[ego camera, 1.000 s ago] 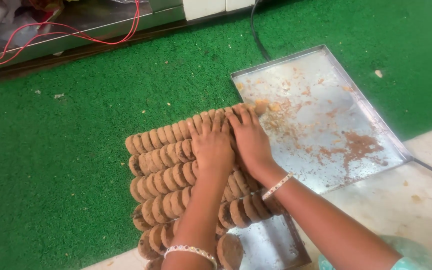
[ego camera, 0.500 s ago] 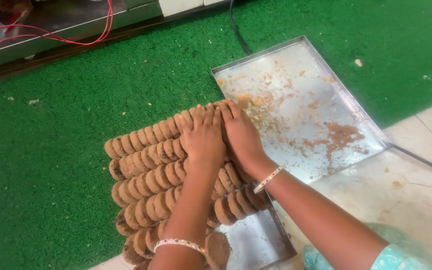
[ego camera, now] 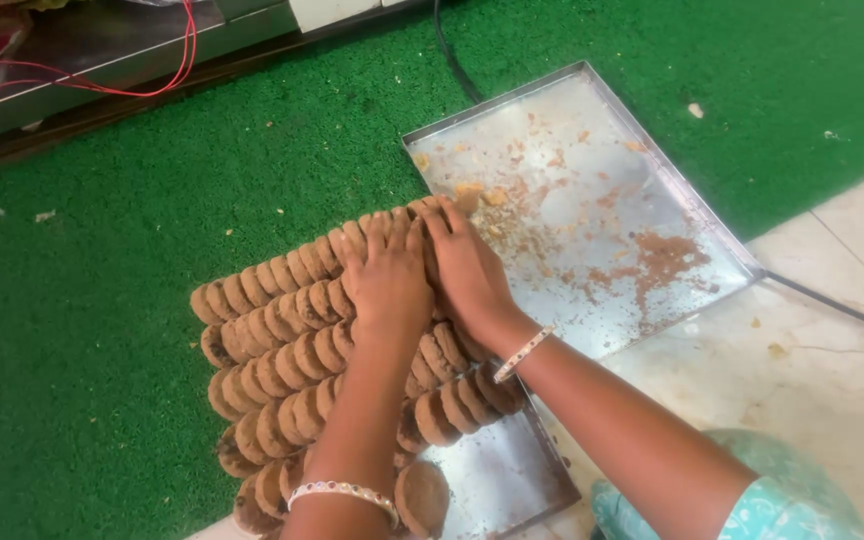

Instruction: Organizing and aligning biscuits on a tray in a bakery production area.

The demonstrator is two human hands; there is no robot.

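Biscuits [ego camera: 282,370] fill half the crumb-strewn metal tray [ego camera: 602,210]; left hand [ego camera: 387,275] and right hand [ego camera: 467,265] press flat, fingers together, gripping nothing.

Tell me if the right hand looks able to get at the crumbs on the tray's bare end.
Probably yes: the right hand rests at the cookies' edge, and nothing lies between it and the crumbs on the tray.

This looks like a small bakery or home baking workplace, with the work done on the floor. A large metal tray [ego camera: 592,200] strewn with crumbs lies in mid-frame on green turf matting [ego camera: 102,250], and rows of round brown biscuits [ego camera: 282,350] stand packed on edge at its lower left end. Pale floor tiles [ego camera: 812,340] show at lower right, and a steel unit [ego camera: 82,70] with red wires [ego camera: 152,85] crosses the upper left.
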